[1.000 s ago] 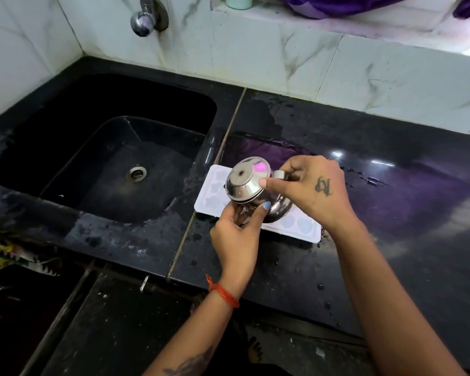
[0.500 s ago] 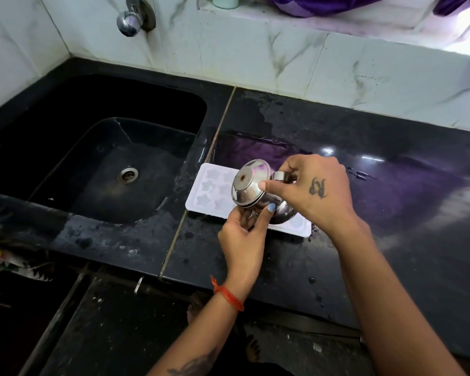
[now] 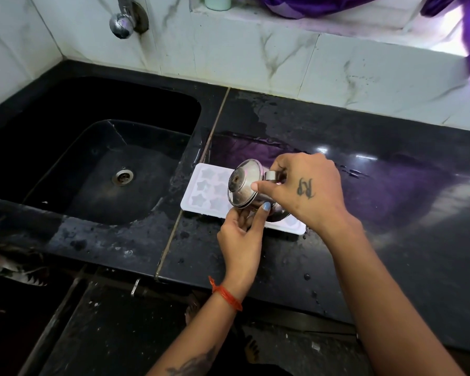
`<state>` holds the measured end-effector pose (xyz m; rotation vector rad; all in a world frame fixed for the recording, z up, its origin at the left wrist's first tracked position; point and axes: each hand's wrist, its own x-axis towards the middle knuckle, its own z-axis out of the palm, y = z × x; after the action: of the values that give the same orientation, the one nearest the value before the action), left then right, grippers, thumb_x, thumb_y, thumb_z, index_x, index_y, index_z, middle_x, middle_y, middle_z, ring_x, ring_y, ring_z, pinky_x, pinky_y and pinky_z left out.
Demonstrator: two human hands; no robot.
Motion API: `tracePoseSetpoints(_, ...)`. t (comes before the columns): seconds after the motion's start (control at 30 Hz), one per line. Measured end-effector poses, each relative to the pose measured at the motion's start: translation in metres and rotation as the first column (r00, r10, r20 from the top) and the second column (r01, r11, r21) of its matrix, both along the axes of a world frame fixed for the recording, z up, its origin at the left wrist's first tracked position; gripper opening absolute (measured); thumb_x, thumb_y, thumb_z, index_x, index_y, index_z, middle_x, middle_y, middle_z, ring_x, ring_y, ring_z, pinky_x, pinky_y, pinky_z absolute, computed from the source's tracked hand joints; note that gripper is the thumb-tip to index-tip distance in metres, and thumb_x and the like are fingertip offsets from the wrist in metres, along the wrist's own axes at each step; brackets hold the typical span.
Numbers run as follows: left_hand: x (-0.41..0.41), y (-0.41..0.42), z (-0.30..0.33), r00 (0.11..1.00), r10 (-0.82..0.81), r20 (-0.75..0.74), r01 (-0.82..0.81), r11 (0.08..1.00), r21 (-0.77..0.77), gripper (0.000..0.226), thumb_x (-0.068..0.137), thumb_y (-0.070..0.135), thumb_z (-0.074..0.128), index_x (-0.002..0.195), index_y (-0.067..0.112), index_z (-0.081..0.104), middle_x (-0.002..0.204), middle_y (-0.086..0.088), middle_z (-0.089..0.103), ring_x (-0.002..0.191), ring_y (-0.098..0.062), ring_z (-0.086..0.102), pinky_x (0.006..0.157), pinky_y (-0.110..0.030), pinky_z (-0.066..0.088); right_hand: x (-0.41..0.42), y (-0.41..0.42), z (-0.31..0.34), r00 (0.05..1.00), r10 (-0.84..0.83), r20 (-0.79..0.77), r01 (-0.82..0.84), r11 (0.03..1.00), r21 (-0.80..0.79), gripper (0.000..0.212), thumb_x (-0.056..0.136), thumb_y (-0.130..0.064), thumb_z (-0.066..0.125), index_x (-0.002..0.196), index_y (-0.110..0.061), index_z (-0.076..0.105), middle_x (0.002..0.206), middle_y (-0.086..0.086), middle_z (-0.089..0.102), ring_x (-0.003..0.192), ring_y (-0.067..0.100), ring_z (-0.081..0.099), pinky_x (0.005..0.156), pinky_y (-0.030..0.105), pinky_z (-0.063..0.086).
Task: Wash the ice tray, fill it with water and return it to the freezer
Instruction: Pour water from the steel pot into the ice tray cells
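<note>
Both hands (image 3: pixel 304 191) hold the steel cup (image 3: pixel 246 185), tipped further toward nine o'clock over the ice tray (image 3: pixel 204 189) — fingers curled round it; filling continues.

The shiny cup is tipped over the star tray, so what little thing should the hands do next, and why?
Probably slide the cup along the tray toward the star holes at its left end. Both the left hand and the right hand hold it tipped above the tray's middle, and those left holes lie uncovered beside it. Whether water is running out cannot be told.
</note>
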<state>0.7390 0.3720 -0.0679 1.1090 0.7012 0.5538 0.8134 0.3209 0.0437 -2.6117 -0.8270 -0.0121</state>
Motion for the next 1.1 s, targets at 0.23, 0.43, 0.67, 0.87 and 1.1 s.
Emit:
tracePoseSetpoints(0.23,-0.002,0.003,0.006,0.995,0.055,-0.089,-0.034,0.972,0.231,0.014,0.075,0.025,0.079,0.084,0.028,0.069,0.081,0.010,0.075,0.082,-0.002,0.070,0.084,-0.031,0.054,0.010,-0.014,-0.012,0.984,-0.052,-0.172,0.089,0.972,0.219,0.030,0.068,-0.049,0.076,0.066,-0.021,0.068,0.064,-0.005,0.068,0.067,0.013,0.065,0.069,0.037,0.054)
tracePoseSetpoints(0.43,-0.001,0.003,0.009,0.990,0.045,-0.136,0.000,0.949,0.314,0.022,0.072,0.031,0.081,0.090,0.025,0.071,0.080,0.011,0.074,0.080,0.000,0.068,0.081,-0.029,0.054,0.012,-0.025,-0.018,0.954,-0.079,-0.290,0.177,0.928,0.328,0.027,0.065,-0.045,0.080,0.065,-0.021,0.070,0.063,-0.005,0.070,0.068,0.011,0.068,0.074,0.040,0.055)
tracePoseSetpoints(0.67,0.002,-0.007,0.006,0.994,-0.022,-0.106,0.042,0.980,0.196,0.021,0.074,0.023,0.080,0.092,0.018,0.072,0.085,0.007,0.075,0.083,-0.002,0.070,0.079,-0.023,0.052,0.009,-0.031,-0.012,0.975,-0.134,-0.179,0.171,0.962,0.212,0.030,0.068,-0.050,0.077,0.067,-0.021,0.068,0.061,-0.007,0.066,0.064,0.011,0.064,0.067,0.033,0.053)
tracePoseSetpoints(0.87,0.004,-0.016,0.001,0.996,-0.079,-0.040,0.080,0.997,0.021,0.033,0.070,0.026,0.082,0.098,0.012,0.070,0.093,-0.002,0.076,0.090,-0.014,0.072,0.088,-0.039,0.055,0.005,-0.032,-0.007,0.988,-0.124,-0.092,0.132,0.988,0.078,0.031,0.072,-0.052,0.072,0.070,-0.021,0.066,0.064,-0.005,0.066,0.068,0.015,0.062,0.065,0.030,0.048)
tracePoseSetpoints(1.1,0.003,-0.021,-0.004,0.996,-0.093,-0.013,0.092,0.994,-0.052,0.051,0.055,0.046,0.079,0.094,0.014,0.069,0.092,-0.004,0.075,0.095,-0.020,0.071,0.093,-0.047,0.052,0.000,-0.027,-0.003,0.996,-0.078,-0.030,0.077,0.996,-0.034,0.028,0.076,-0.052,0.068,0.070,-0.026,0.060,0.074,0.000,0.068,0.078,0.022,0.062,0.070,0.034,0.050)
